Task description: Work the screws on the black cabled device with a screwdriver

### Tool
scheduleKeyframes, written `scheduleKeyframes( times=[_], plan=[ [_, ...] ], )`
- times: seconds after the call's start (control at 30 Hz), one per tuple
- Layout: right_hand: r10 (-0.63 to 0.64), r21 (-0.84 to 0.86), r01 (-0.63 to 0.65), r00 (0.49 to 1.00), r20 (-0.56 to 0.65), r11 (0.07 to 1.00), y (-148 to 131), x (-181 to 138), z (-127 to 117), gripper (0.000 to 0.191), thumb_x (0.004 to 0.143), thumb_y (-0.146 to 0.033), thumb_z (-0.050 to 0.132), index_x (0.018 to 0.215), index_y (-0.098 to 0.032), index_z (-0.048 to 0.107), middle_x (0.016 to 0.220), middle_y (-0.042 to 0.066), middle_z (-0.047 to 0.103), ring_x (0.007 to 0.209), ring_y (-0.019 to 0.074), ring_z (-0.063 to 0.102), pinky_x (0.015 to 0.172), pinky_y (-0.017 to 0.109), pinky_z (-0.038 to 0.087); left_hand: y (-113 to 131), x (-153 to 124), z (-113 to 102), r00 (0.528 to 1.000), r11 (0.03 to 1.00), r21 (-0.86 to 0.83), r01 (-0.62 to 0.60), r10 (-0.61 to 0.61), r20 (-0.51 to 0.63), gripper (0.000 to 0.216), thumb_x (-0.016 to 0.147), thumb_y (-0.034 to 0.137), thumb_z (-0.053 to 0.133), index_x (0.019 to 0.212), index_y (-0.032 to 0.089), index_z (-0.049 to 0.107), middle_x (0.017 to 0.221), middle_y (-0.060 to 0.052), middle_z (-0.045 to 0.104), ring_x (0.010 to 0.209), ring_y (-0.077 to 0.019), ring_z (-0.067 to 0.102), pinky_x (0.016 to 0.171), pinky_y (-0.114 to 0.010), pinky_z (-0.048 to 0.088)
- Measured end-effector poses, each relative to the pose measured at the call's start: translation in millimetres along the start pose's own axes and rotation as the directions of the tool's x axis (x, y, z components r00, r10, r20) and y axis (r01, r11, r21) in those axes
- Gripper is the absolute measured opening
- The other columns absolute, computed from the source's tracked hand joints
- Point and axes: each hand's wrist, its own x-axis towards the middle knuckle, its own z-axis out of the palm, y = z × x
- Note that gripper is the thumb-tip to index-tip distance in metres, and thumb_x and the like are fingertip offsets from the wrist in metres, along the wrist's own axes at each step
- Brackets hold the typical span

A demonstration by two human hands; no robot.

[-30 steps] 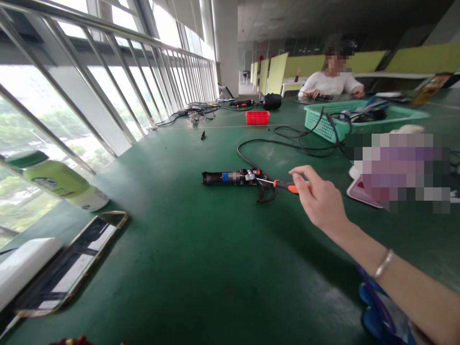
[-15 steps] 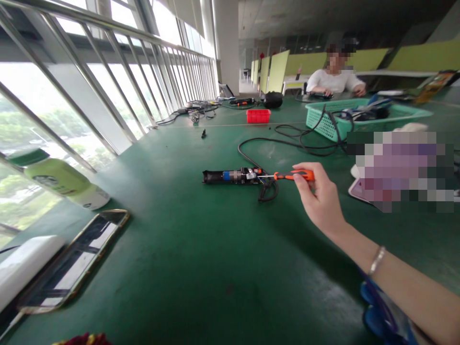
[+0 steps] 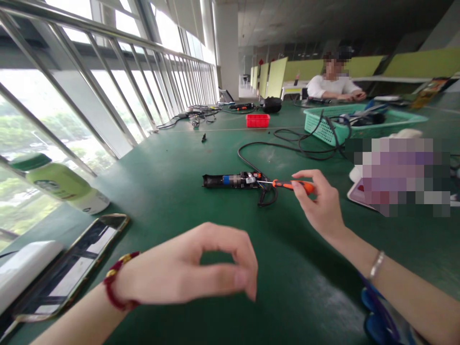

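Note:
My right hand (image 3: 321,199) pinches the orange and black handle of a screwdriver (image 3: 293,185). Its thin shaft points left, and the tip is at the right end of an opened black cylindrical device (image 3: 230,180). That device lies flat on the green table, with a blue band, metal parts and small wires showing. A black cable (image 3: 251,143) runs from it toward the basket. In the foreground my left hand (image 3: 201,263) hovers over the table, loosely curled, with a gap between thumb and index finger and nothing seen in it.
At left are a phone (image 3: 79,263), a white block (image 3: 27,273) and a green-capped bottle (image 3: 59,184). Farther back are a red box (image 3: 258,120), a green basket (image 3: 323,125) with tools and tangled cables (image 3: 201,112). Another person (image 3: 334,86) sits across the table.
My left hand has come into view from the bottom left and now hangs over the near part of the table. My right hand still holds the screwdriver at the device.

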Motion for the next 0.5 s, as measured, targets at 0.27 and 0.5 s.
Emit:
scheduleKeyframes(
  times=[0.27, 0.5],
  plan=[
    [-0.065, 0.103, 0.071, 0.996, -0.062, 0.992, 10.4, -3.8, 5.9, 0.031, 0.078, -0.026, 0.055, 0.107, -0.020, 0.047, 0.083, 0.003, 0.061, 0.073, 0.0166, 0.061, 0.063, 0.028, 0.047, -70.8, 117.5, 7.5, 0.910, 0.868, 0.468, 0.165, 0.050, -0.413, 0.033, 0.082, 0.033, 0.052, 0.113, 0.019, 0.053, 0.121, -0.008, 0.053, 0.109, -0.0251, 0.049, 0.096, -0.041, 0.039],
    [-0.043, -0.005, 0.043, 0.999, 0.009, 0.999, 6.2, -5.1, 2.6, 0.021, 0.082, -0.034, 0.053, 0.098, -0.021, 0.054, 0.072, 0.001, 0.061, 0.063, 0.0157, 0.060, 0.058, 0.028, 0.045, -110.8, 152.8, 23.6, 0.885, 0.859, 0.467, 0.209, 0.037, -0.465, 0.045, 0.084, 0.048, 0.048, 0.118, 0.018, 0.051, 0.114, -0.008, 0.057, 0.108, -0.0260, 0.050, 0.102, -0.045, 0.028]
  ],
)
